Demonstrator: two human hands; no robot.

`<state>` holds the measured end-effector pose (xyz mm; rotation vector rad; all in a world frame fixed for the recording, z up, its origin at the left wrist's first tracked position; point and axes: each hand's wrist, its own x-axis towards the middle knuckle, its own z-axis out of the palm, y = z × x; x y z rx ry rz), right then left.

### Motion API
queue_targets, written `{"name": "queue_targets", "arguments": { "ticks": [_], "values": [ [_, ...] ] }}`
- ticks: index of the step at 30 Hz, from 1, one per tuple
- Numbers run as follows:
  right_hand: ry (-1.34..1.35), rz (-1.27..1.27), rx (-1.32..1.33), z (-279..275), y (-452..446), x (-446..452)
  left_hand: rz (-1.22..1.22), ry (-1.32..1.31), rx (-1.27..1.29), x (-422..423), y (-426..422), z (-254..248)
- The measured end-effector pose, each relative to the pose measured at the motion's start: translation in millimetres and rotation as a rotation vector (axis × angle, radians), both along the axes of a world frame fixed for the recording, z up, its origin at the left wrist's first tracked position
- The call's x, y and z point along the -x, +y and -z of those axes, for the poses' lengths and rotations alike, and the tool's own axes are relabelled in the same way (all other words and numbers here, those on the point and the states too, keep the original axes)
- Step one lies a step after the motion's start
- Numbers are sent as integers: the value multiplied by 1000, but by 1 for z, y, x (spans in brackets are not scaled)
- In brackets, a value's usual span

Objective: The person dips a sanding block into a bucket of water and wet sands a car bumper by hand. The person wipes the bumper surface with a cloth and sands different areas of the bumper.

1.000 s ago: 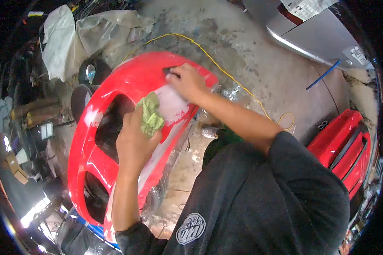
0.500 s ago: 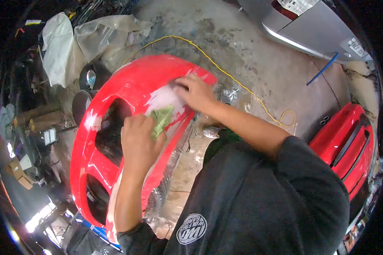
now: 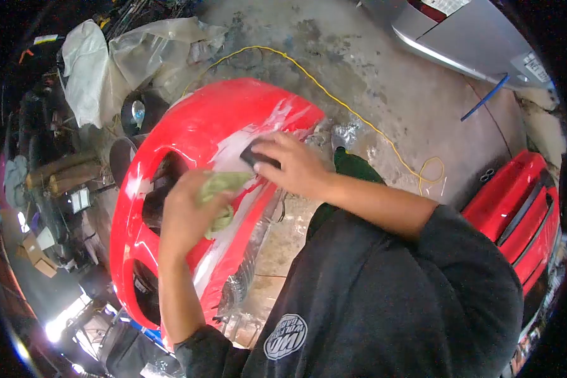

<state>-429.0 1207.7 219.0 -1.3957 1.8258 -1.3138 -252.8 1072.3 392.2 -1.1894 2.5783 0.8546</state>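
Observation:
A red car bumper (image 3: 198, 123) with pale, sanded-looking patches lies in front of me, its large openings toward the left. My right hand (image 3: 294, 165) grips a dark sanding block (image 3: 256, 153), which rests against a whitish patch near the bumper's inner edge. Bunched in my left hand (image 3: 186, 211) is a light green cloth (image 3: 223, 186), just to the left of the block. Motion blurs the left hand slightly, and I cannot tell whether the cloth touches the bumper.
A yellow cord (image 3: 324, 94) runs across the stained concrete floor beyond the bumper. Plastic sheeting (image 3: 151, 50) lies at upper left. At upper right is a silver car (image 3: 466, 47), with a blue stick (image 3: 485, 97) near it. Another red car part (image 3: 510, 214) sits at right.
My right hand has come down the bumper toward me, showing more of the sanding block. My left hand has shifted left with the cloth. The whole view has moved slightly.

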Motion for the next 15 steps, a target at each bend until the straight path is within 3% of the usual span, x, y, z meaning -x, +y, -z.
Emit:
{"name": "queue_targets", "arguments": {
  "ticks": [1, 3, 7, 10, 11, 14, 15],
  "values": [
    [-20, 56, -99, 11, -10, 10, -186, 36, -156, 0, -3, -6],
    [-58, 158, -292, 33, -33, 28, -293, 174, -214, -29, -16, 10],
    [-106, -12, -82, -19, -8, 0, -390, 322, -342, -41, -20, 19],
    [-123, -12, -289, 10, -47, 38, -542, 429, -510, -37, -17, 20],
    [-82, 114, -329, 35, -61, 43, -606, 461, -574, -38, -15, 20],
    [-7, 36, -11, 16, -41, 5, -627, 453, -611, -32, -18, 17],
    [-75, -1, -4, -17, -26, -2, -650, 459, -639, -37, -18, 20]
  ]
}}
